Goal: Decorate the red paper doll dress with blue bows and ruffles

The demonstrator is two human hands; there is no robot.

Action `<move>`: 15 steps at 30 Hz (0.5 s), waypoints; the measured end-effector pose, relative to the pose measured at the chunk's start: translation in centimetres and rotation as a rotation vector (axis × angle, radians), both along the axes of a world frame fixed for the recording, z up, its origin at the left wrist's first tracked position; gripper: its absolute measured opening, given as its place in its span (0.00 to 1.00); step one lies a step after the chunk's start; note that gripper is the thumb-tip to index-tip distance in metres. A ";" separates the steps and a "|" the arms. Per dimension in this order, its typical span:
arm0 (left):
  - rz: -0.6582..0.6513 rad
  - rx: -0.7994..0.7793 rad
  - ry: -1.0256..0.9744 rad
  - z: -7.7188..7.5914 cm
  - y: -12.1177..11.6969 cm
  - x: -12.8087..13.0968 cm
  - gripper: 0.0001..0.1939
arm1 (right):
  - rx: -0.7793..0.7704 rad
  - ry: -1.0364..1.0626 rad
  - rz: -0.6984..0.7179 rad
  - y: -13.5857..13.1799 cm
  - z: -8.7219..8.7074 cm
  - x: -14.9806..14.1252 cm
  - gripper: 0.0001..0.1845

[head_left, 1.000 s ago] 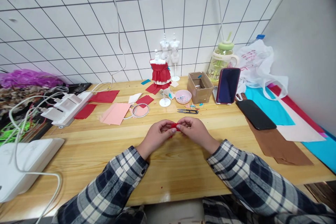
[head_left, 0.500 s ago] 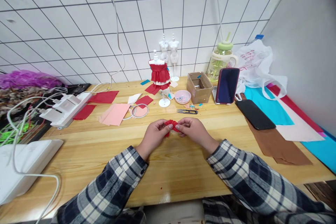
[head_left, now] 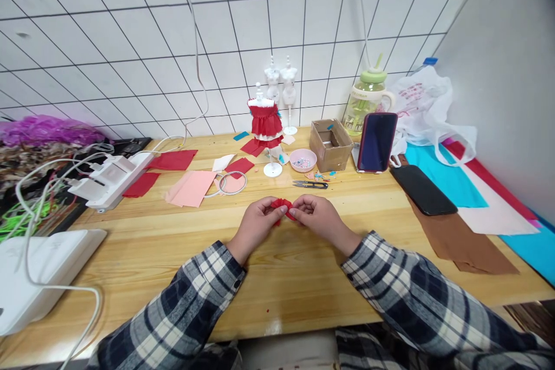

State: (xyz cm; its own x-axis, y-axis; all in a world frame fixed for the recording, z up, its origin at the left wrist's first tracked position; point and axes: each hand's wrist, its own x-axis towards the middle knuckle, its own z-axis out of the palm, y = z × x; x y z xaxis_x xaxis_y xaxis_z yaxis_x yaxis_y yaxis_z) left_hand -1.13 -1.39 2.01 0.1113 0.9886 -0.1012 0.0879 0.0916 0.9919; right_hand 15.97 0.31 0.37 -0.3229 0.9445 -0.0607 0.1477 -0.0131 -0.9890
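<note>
- While the fingers (head_left: pixel 276 215) of the left hand (head_left: pixel 256 221) are pinching gathered red cloth (head_left: pixel 283 203), the right hand (head_left: pixel 323 218) is gripping its other side.
- It is sitting between both hands, over the counter (head_left: pixel 299 280).
- Snips (head_left: pixel 310 184) are lying just beyond.

That red scrap (head_left: pixel 284 203) you're pinching looks like matt, puckered cloth. Your table (head_left: pixel 281 283) is smooth, glossy wood, sleeves (head_left: pixel 184 292) are matt cloth, far box (head_left: pixel 336 156) is cardboard, far-right bag (head_left: pixel 420 98) is thin crinkly plastic, wall (head_left: pixel 243 23) is shiny tile.

Snips (head_left: pixel 310 184) between hands (head_left: pixel 255 222) and bowl (head_left: pixel 303 169)
</note>
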 end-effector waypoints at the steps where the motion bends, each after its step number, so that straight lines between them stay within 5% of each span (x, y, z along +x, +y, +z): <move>1: 0.014 -0.004 -0.018 0.0 0.0 0.0 0.14 | 0.009 -0.011 0.008 0.0 0.0 0.0 0.09; 8: -0.050 -0.029 0.010 -0.2 0.0 -0.1 0.14 | 0.092 -0.056 -0.042 0.0 0.0 0.1 0.11; 15: 0.046 0.052 0.033 0.1 0.1 -0.1 0.12 | 0.101 -0.072 -0.031 0.1 0.1 0.0 0.09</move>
State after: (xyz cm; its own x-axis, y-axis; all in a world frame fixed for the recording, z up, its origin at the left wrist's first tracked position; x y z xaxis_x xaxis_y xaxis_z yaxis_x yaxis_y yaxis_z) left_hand -1.21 -1.31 2.08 0.0632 0.9966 -0.0520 0.1179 0.0443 0.9920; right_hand 15.96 0.39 0.43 -0.2912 0.9566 0.0138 0.2190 0.0807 -0.9724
